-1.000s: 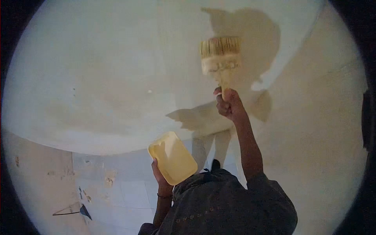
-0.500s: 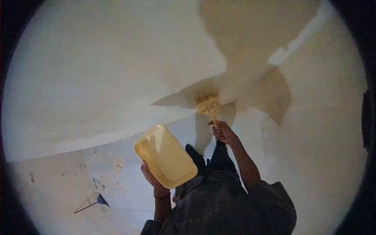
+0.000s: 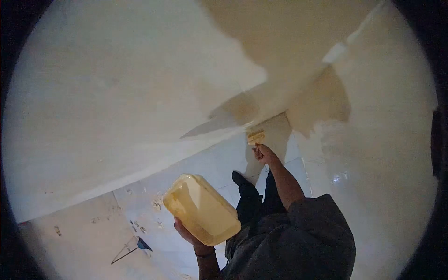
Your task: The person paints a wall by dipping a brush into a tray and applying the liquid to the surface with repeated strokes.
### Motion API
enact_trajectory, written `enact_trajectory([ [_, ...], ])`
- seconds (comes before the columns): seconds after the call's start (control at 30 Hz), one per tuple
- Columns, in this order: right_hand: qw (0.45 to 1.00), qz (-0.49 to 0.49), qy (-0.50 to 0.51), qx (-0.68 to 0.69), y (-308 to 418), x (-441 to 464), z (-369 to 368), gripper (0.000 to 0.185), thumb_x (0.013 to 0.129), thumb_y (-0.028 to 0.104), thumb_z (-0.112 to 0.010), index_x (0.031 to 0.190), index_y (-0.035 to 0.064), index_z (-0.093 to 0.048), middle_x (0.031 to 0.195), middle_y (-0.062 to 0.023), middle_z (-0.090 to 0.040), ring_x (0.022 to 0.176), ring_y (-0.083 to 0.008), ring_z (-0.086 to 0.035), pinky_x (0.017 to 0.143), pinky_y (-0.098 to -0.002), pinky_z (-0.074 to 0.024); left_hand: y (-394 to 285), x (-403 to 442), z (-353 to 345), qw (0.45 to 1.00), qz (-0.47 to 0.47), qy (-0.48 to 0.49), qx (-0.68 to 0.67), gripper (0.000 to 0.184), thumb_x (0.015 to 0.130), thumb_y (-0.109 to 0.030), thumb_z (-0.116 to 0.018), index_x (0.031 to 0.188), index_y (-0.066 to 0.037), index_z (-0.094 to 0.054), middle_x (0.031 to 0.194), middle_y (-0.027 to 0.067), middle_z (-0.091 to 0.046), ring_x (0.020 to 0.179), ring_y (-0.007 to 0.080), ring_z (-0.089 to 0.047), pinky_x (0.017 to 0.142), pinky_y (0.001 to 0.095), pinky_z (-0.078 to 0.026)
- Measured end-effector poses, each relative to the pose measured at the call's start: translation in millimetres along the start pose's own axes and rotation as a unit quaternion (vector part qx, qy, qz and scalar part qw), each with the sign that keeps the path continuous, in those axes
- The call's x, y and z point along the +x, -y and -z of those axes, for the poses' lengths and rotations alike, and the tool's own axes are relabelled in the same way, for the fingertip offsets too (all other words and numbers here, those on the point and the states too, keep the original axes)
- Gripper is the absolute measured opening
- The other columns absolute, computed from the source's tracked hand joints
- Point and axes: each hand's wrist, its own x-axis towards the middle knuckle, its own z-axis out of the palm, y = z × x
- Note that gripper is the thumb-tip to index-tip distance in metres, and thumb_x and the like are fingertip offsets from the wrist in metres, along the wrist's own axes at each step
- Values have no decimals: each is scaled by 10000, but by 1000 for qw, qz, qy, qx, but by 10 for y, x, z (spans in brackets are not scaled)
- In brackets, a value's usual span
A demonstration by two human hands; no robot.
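Observation:
My left hand grips the side of a yellow rectangular tub, which is tilted so that its inside faces up. A smooth pale surface shows in the tub, with yellow smears on its walls. In my right hand is the handle of a wide brush, held low near the foot of the wall. The brush head looks foreshortened, and I cannot tell whether its bristles touch anything.
Tiled floor lies below the wall, with my dark shoe on it. Splatters and a blue tool with a thin handle are at the lower left. Another wall stands at the right.
The brush in my right hand has moved down from high on the wall to near the floor edge. The tub sits slightly lower in view, and more floor shows.

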Motion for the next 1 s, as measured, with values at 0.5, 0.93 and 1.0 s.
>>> enact_trajectory([
  [0.5,993,27,114,-21,341,-1321,-529,425,812,384,-521,1003,7,-481,519,51,-314,367,-20,-244,291,-147,-213,-174,-194,-306,993,46,96,-45,451,835,-431,-368,1141,-102,-409,1064,73,-496,951,233,-508,773,389,-461],
  [0.93,783,395,361,-318,82,-3938,-2133,468,787,428,-535,982,3,-507,498,57,-322,339,-21,-245,293,-170,-197,-249,22,22,974,2,219,-61,495,858,-431,-311,1196,-74,-363,1130,118,-467,990,263,-500,819,407,-438],
  [1.0,762,397,394,-325,213,-4013,-2409,466,790,422,-532,988,1,-504,498,55,-318,337,-22,-247,293,-172,-198,-221,63,8,979,-18,202,-33,486,855,-433,-308,1189,-86,-374,1118,110,-476,979,256,-506,806,402,-446],
])
